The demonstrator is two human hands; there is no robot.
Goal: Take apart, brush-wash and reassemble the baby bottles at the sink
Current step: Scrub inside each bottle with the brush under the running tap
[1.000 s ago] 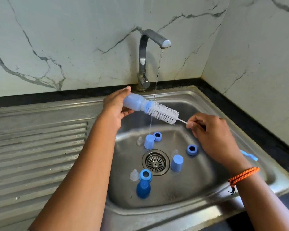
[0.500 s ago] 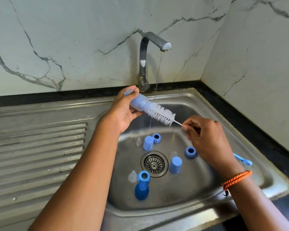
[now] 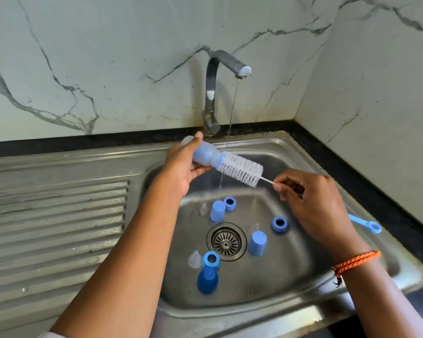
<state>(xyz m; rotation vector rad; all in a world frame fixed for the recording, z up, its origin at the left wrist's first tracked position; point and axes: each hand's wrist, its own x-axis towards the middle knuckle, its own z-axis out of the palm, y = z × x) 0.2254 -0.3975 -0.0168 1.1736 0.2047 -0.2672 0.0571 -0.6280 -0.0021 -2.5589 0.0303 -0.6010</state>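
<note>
Drain (image 3: 226, 241) sits mid-sink (image 3: 303, 276); 2 caps at 12 (image 3: 217, 211) and 3 (image 3: 257, 242), bottle (image 3: 207, 279) at 7, tap (image 3: 213, 93) behind at 12.

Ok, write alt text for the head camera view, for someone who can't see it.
Over a steel sink, a left hand holds a pale blue baby bottle while the right hand pinches the wire of a white bottle brush at its mouth. A thin stream runs from the tap; loose blue bottle parts lie around the drain.
</note>
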